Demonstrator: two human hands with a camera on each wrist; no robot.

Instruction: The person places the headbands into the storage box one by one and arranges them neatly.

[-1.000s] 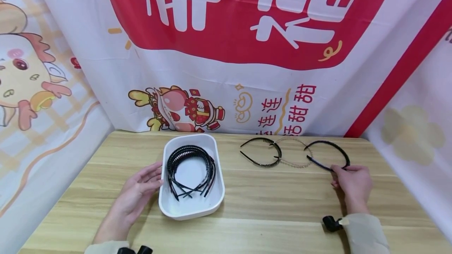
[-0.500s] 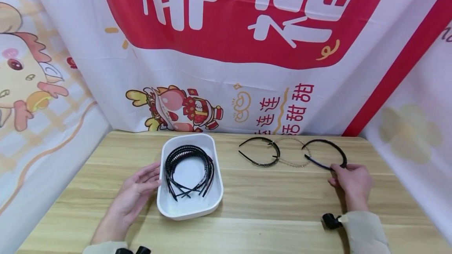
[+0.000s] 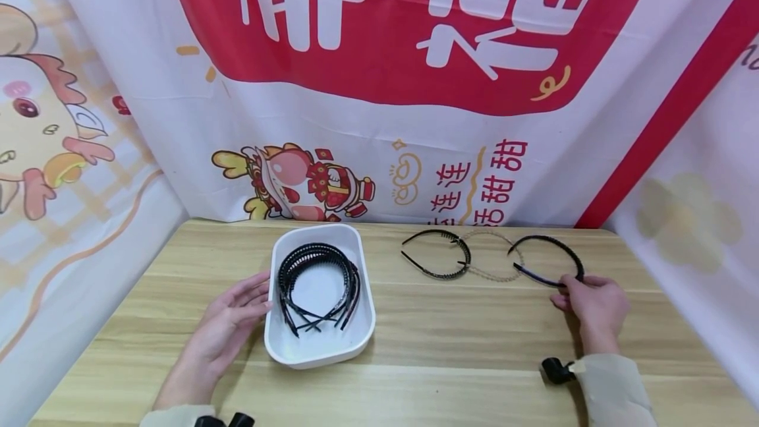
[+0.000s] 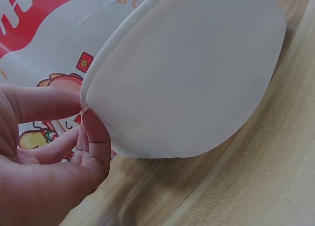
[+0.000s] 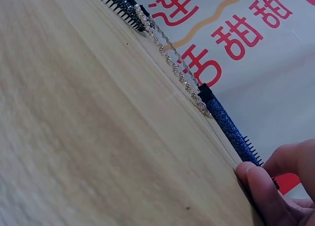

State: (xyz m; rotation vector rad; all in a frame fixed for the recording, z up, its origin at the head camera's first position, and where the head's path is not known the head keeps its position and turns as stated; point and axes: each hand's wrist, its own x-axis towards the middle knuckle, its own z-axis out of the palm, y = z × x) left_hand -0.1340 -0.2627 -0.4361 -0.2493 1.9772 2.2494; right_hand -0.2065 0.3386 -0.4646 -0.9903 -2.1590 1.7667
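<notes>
A white plastic container (image 3: 356, 341) holds several black headbands (image 3: 317, 252), stacked with their ends crossing. Beside its left wall, my left hand (image 3: 228, 321) rests its fingertips at the side and rim, with no finger showing inside. In the left wrist view, the fingers (image 4: 44, 105) and thumb meet the container's edge (image 4: 182, 83). My right hand (image 3: 595, 305) pinches the front arm of a dark headband, which lies rightmost in a row. The right wrist view shows this headband (image 5: 229, 122) as glittery blue with comb teeth, near the thumb and fingers (image 5: 263, 186).
Left of the held headband lie a thin beaded pale headband (image 3: 492, 277) and a black toothed headband (image 3: 468, 256), each overlapping its neighbour. The wooden table (image 3: 439, 341) ends at a printed cloth (image 3: 385, 170) behind, with more cloth at both sides.
The right hand has shifted very slightly, its headband staying in nearly the same place. The head view has tilted a little. The left hand keeps its contact with the container.
</notes>
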